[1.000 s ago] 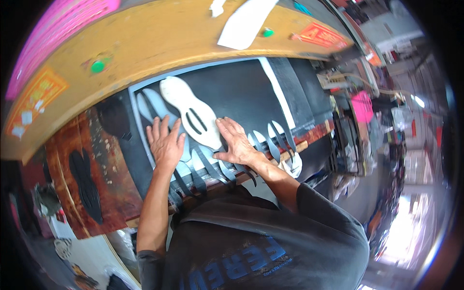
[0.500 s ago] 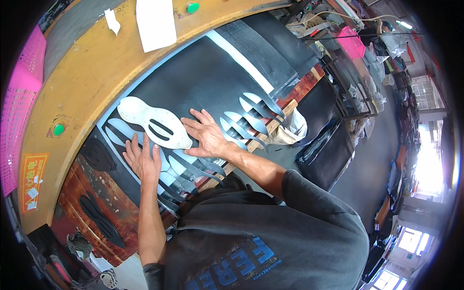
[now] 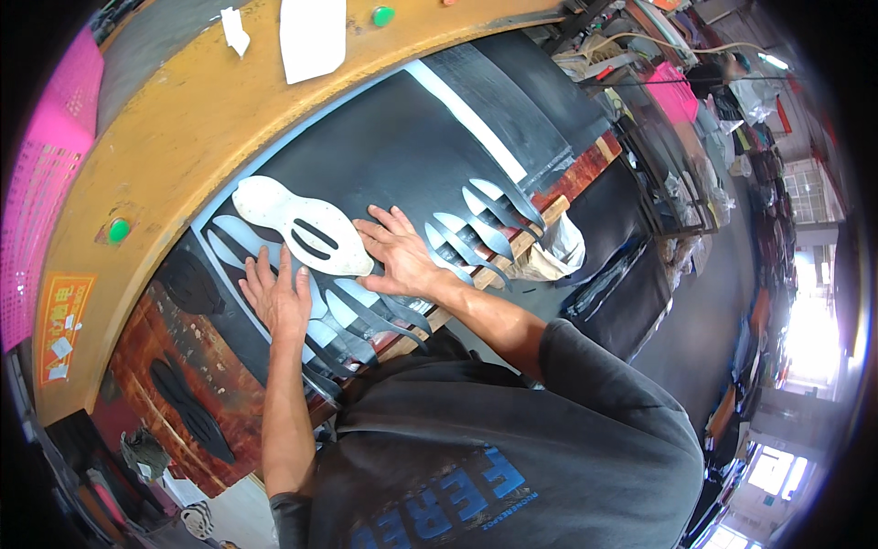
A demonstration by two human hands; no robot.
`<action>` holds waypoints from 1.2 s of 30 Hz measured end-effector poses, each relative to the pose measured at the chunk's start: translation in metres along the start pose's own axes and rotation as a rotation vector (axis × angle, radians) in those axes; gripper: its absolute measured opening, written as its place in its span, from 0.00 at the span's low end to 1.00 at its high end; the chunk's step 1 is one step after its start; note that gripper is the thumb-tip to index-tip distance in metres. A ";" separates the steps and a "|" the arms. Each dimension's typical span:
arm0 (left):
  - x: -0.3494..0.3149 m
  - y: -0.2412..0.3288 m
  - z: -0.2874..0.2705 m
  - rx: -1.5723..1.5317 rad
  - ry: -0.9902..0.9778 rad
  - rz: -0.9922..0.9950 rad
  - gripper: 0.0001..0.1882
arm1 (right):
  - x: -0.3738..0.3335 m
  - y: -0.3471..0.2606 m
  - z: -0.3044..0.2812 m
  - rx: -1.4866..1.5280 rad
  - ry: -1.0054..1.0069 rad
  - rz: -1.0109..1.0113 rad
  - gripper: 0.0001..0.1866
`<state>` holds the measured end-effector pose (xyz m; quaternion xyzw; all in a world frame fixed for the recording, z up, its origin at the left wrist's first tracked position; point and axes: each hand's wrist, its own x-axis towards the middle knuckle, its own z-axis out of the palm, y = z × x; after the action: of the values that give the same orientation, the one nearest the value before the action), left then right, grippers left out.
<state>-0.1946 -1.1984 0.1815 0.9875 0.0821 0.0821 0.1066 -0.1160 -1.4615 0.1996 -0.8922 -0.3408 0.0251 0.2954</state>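
Observation:
A white sole-shaped cutting die (image 3: 274, 203) with two long slots in its wider end lies on a large black sheet (image 3: 366, 137). My left hand (image 3: 277, 297) rests at its near left edge, fingers spread over the sheet's cut part. Against the die's right end lies my right hand (image 3: 401, 256), palm down and fingers apart, with the thumb by the die's tip. Neither hand is closed round anything. Pale sole-shaped gaps show around the hands, with thin black offcut strips (image 3: 498, 240) curling over the near edge of the board.
A yellow machine beam (image 3: 174, 137) with green buttons (image 3: 119, 231) arches over the far side. A black sole-shaped piece (image 3: 190, 407) lies on the worn reddish board at left. Pink baskets (image 3: 55, 165) stand far left; a whitish bag (image 3: 560, 249) hangs beyond the strips.
The whole view has shifted slightly, so the beam and paper appear further right. Both hands stay beside the die, with little visible movement against it.

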 end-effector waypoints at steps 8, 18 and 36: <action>-0.003 -0.004 -0.017 -0.049 0.032 0.044 0.24 | 0.001 0.008 -0.014 0.041 -0.039 -0.050 0.51; -0.017 -0.009 -0.021 -0.318 0.248 -0.034 0.16 | 0.007 0.021 -0.031 0.467 0.021 0.125 0.31; -0.164 0.095 -0.035 -0.448 0.077 0.102 0.09 | -0.038 0.050 -0.076 0.678 0.593 0.289 0.40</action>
<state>-0.3469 -1.3127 0.2131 0.9381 0.0157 0.1413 0.3157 -0.0968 -1.5534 0.2290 -0.7523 -0.0865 -0.0801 0.6482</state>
